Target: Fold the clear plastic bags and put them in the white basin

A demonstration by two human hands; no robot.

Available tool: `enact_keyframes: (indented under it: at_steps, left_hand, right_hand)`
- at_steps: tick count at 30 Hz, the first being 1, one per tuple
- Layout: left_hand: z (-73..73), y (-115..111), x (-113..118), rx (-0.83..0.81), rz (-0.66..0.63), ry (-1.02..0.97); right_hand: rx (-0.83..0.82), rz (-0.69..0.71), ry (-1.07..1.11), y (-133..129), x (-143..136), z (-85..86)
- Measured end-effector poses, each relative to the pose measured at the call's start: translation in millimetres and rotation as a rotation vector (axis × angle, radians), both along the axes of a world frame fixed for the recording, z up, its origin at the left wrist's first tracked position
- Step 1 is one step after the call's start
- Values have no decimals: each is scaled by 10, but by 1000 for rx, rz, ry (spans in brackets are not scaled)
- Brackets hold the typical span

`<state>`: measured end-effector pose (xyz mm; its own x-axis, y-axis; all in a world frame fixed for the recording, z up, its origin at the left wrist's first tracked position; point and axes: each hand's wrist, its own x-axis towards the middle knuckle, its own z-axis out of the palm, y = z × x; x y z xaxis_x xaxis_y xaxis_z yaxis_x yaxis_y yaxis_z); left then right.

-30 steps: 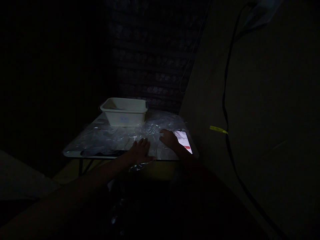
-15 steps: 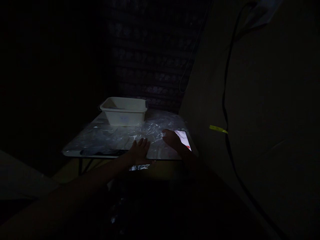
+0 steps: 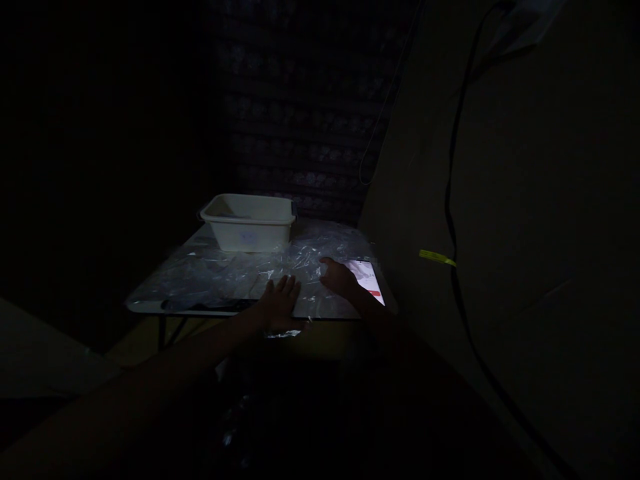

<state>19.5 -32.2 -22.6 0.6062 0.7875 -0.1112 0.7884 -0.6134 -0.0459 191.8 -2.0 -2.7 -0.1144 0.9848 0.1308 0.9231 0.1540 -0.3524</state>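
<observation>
Clear plastic sheeting [image 3: 215, 273], crumpled and shiny, covers much of a small light table [image 3: 145, 307]. My left hand [image 3: 281, 303] lies on the sheeting near the front edge, its fingers spread. To its right my right hand [image 3: 338, 277] is closed, the thumb and fingers pinched; what they hold is too dark to be certain, though something pale shows at the fingertips. A phone [image 3: 367, 280] with a lit screen lies at the table's right side, partly behind my right wrist.
A cream plastic tub [image 3: 250, 230] stands at the back left of the table. A black cable [image 3: 450, 200] with a yellow tag [image 3: 436, 257] runs down the right wall. A slatted, patterned surface rises behind the table.
My right hand has shifted slightly to the left, and more of the phone shows. The picture on the phone's screen has changed. My left hand is almost where it was.
</observation>
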Motion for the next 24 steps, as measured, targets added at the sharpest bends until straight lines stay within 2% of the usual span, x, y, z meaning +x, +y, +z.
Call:
enact_keyframes:
  at_steps: [5, 10, 16, 24]
  left_hand:
    - [32, 17, 6, -27, 50, -46]
    - [26, 24, 13, 13, 75, -52]
    - [-32, 41, 6, 56, 88, -70]
    - [2, 34, 6, 25, 87, -63]
  right_hand:
    - [2, 2, 16, -51, -20, 49]
    - [-35, 33, 50, -89, -55, 82]
    - [-72, 65, 42, -110, -108, 52]
    - [-71, 120, 30, -125, -110, 28]
